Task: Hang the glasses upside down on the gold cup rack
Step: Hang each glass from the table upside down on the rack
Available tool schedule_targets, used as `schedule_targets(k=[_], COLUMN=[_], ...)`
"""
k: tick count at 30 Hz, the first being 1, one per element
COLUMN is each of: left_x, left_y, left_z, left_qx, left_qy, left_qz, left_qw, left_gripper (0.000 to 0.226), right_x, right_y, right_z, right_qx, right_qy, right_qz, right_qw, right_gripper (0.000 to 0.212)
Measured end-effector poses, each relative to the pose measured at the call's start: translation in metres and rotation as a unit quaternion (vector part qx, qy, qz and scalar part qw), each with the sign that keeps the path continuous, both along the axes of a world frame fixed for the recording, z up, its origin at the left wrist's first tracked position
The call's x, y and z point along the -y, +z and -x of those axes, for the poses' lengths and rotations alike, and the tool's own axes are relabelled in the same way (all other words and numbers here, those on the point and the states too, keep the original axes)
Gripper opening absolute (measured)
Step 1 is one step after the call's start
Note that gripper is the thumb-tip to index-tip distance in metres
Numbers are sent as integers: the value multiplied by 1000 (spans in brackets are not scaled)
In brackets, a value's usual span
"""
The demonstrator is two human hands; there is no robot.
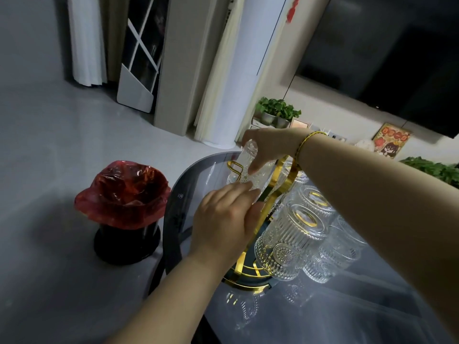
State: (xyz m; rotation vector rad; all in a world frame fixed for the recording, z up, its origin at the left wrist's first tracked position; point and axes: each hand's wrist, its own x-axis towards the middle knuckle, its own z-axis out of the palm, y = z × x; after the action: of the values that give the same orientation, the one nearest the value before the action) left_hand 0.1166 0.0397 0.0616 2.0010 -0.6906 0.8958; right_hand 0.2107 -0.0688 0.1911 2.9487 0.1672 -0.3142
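Note:
The gold cup rack [260, 222] stands on a glossy grey table [347, 309]. Several ribbed clear glasses hang on it upside down, one [295, 234] at the front. My right hand [268, 147], with a gold bracelet on the wrist, grips a ribbed glass [249, 162] from above at the rack's far left side, next to a gold peg loop [234, 167]. My left hand [223, 219] rests its fingers against the lower part of the same glass and hides the rack's stem behind it.
A black bin with a red plastic liner [124, 194] stands on the floor left of the table. Beyond the table are a white cylinder-shaped unit [236, 83], potted plants [278, 111] and a dark screen [397, 58]. The table's curved edge runs close to my left forearm.

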Motion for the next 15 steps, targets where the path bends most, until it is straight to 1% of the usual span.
schedule_targets(k=[6,15], left_x=[0,-1], left_y=[0,1], left_z=[0,-1], left_qx=[4,-2], left_qy=[-1,0], left_qz=[7,-4], left_qw=[1000,1000], left_gripper=[58,59], right_x=[0,-2], right_y=[-4,-6], right_z=[0,-1], right_qx=[-16,-14], right_qy=[4,9], right_qz=[30,68], right_qw=[999,998], right_gripper=[78,84])
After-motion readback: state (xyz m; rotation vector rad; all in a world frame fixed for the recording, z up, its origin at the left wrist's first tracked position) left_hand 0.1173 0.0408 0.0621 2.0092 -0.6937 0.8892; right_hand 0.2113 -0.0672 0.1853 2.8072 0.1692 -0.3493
